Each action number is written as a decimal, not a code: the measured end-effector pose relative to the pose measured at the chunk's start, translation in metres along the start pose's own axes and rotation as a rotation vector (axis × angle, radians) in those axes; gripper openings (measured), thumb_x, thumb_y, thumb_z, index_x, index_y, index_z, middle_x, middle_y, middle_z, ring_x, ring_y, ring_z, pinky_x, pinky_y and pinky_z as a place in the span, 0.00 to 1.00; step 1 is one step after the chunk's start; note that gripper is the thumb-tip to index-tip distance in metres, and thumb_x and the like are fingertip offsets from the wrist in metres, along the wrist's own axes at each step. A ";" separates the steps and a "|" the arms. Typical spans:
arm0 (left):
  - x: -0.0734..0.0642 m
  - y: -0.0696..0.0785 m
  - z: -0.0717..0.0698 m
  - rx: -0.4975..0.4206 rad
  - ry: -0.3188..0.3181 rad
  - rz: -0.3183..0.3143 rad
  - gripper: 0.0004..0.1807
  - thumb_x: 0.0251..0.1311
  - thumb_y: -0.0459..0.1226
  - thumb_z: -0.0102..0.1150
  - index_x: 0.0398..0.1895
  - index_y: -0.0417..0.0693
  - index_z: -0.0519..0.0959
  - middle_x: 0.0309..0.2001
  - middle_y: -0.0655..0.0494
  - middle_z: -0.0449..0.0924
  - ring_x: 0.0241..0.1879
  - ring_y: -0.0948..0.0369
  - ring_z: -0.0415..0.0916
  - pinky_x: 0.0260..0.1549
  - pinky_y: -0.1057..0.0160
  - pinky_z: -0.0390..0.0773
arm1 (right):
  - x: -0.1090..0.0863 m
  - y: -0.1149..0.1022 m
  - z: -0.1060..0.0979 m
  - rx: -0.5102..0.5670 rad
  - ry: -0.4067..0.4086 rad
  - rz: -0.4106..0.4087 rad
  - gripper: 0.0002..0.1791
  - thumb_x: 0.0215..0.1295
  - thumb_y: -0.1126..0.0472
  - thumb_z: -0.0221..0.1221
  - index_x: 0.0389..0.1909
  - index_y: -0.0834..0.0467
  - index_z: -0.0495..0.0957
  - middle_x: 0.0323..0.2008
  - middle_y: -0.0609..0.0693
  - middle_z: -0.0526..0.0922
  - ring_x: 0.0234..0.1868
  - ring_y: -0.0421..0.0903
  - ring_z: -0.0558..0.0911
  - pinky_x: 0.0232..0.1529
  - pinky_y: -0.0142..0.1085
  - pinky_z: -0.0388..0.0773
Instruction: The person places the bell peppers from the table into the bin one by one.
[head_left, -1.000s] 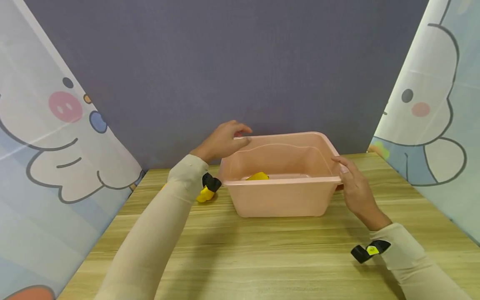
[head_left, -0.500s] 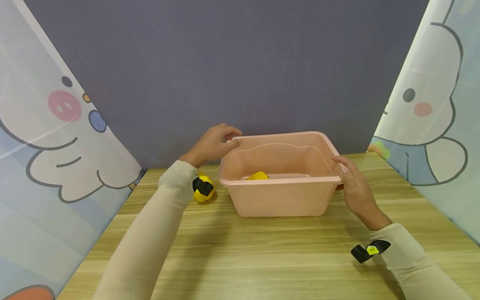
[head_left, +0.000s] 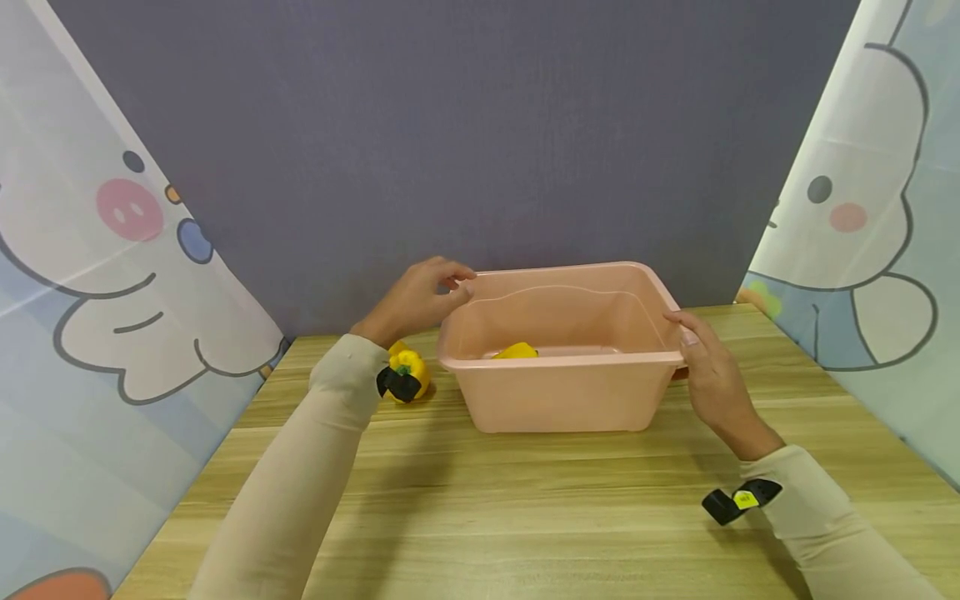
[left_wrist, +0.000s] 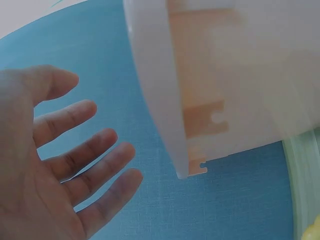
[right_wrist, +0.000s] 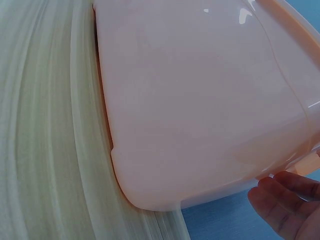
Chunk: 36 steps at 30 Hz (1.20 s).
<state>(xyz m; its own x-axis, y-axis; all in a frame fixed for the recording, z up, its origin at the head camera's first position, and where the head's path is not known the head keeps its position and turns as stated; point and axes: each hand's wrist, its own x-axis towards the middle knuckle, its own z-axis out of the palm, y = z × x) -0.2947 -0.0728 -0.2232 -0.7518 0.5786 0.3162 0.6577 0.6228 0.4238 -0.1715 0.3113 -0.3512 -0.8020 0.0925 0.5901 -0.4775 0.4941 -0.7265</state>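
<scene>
A pink plastic basin [head_left: 555,397] stands on the wooden table. My right hand [head_left: 711,375] grips its right rim; the fingertips [right_wrist: 270,187] press under that rim in the right wrist view. My left hand [head_left: 420,296] hovers at the basin's back left corner, fingers relaxed and slightly bent. In the left wrist view this hand [left_wrist: 65,155] is apart from the basin wall [left_wrist: 240,90] and holds nothing. A yellow bell pepper [head_left: 418,367] sits left of the basin, partly hidden by the left wrist's black camera. Inside the basin only the top of a yellow object [head_left: 517,351] shows.
The light wood table [head_left: 525,517] reaches back to a dark grey wall panel [head_left: 480,133]. White cloths with cartoon animals hang at the left [head_left: 82,250] and right [head_left: 855,208].
My left hand has moved left and slightly down from the basin's back rim, bringing more of the bell pepper into view. My right hand and the basin have stayed in place.
</scene>
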 end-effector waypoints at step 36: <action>-0.036 -0.016 0.009 0.080 0.064 -0.065 0.21 0.71 0.54 0.53 0.59 0.57 0.81 0.56 0.56 0.78 0.52 0.57 0.76 0.48 0.46 0.77 | -0.002 -0.001 -0.001 -0.002 0.005 -0.005 0.24 0.82 0.59 0.36 0.71 0.62 0.66 0.58 0.68 0.74 0.35 0.32 0.78 0.30 0.24 0.77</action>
<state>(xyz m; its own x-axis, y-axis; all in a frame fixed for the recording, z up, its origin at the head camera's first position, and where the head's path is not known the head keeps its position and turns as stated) -0.2780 -0.0989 -0.2488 -0.7926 0.5027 0.3451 0.6076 0.6992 0.3769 -0.1692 0.3121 -0.3513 -0.7981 0.0943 0.5951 -0.4806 0.4961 -0.7231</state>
